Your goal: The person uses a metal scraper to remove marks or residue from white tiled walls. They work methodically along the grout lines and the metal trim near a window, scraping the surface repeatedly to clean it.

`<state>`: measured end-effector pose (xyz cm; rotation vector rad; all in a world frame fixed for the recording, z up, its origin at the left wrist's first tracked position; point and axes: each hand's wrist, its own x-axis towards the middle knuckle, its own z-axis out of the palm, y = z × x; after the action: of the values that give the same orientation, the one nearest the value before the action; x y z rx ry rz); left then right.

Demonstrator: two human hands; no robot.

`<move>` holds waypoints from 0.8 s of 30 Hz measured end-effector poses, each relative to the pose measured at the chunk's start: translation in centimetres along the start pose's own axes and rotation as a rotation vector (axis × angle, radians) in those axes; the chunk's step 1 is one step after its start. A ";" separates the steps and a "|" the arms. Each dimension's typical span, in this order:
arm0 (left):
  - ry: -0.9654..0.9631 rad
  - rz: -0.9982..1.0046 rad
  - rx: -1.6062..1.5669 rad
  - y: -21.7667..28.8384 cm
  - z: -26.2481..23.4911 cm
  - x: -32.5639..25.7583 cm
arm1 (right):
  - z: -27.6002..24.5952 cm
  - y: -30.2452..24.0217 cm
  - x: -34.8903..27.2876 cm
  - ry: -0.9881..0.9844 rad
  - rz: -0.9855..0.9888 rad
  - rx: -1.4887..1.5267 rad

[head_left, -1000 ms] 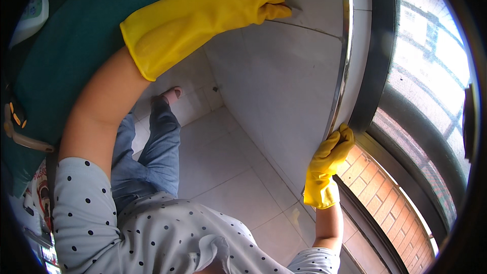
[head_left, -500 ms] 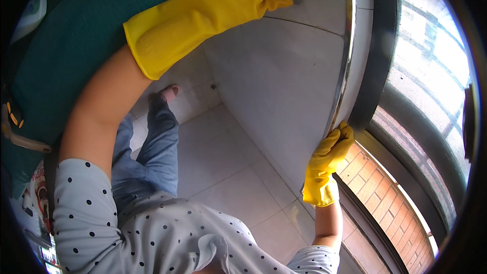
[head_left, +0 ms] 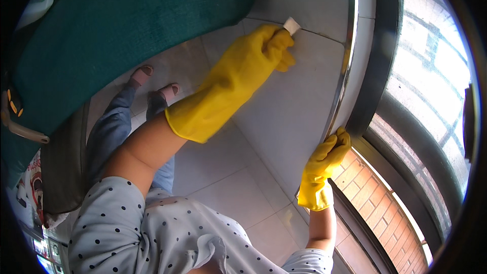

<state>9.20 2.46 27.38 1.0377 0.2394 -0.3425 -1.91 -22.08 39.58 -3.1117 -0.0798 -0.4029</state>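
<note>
1. One small white pad (head_left: 291,25), perhaps a sponge or folded cloth, sits at the far centre of the view, pressed against a pale grey tiled surface (head_left: 284,116). Only its tip shows beyond the fingers, pointing far and slightly right; its long axis cannot be told.
2. Two yellow rubber gloves are in view, one on each hand.
3. The left hand (head_left: 271,45) is curled tightly around the white pad. Its gloved forearm stretches in a long diagonal from the near left up to the far centre, with the bare upper arm behind it.
4. The right hand (head_left: 329,155) is lower and to the right, well apart from the pad. Its fingers are folded over the edge of a shiny metal strip (head_left: 347,66) that runs along the right side of the tiles; the forearm rises from the near edge.
5. The person wears a light top with dark dots (head_left: 152,238) and blue jeans (head_left: 109,127); two feet in pink slippers (head_left: 154,83) stand on the tiles.
6. One dark green cushioned shape (head_left: 127,25) fills the far left. At right are a dark window frame (head_left: 378,71) and red brickwork (head_left: 380,182).
</note>
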 end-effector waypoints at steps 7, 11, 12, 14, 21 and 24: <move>-0.172 -0.118 -0.741 -1.2 0.3 1.6 | -0.3 -0.5 0.2 -0.031 0.022 0.003; -0.257 -0.048 -0.439 -3.3 -0.3 2.5 | -0.3 -0.5 0.1 -0.033 0.039 -0.005; -0.286 -0.026 -0.397 -3.6 -0.5 2.9 | -0.3 -0.5 0.2 -0.029 0.036 -0.008; -0.287 0.003 -0.277 -4.0 -1.2 3.9 | -0.2 -0.3 0.2 -0.026 0.019 -0.012; -0.173 0.025 -0.033 -1.6 -2.0 3.3 | -0.3 -0.8 0.1 -0.017 0.080 0.057; -0.246 0.013 -0.046 -2.0 -2.2 3.8 | -0.8 -0.7 0.4 -0.109 0.074 0.011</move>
<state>11.88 2.82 23.32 0.9416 0.0197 -0.4470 -1.77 -21.36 40.48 -3.1125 0.0332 -0.2308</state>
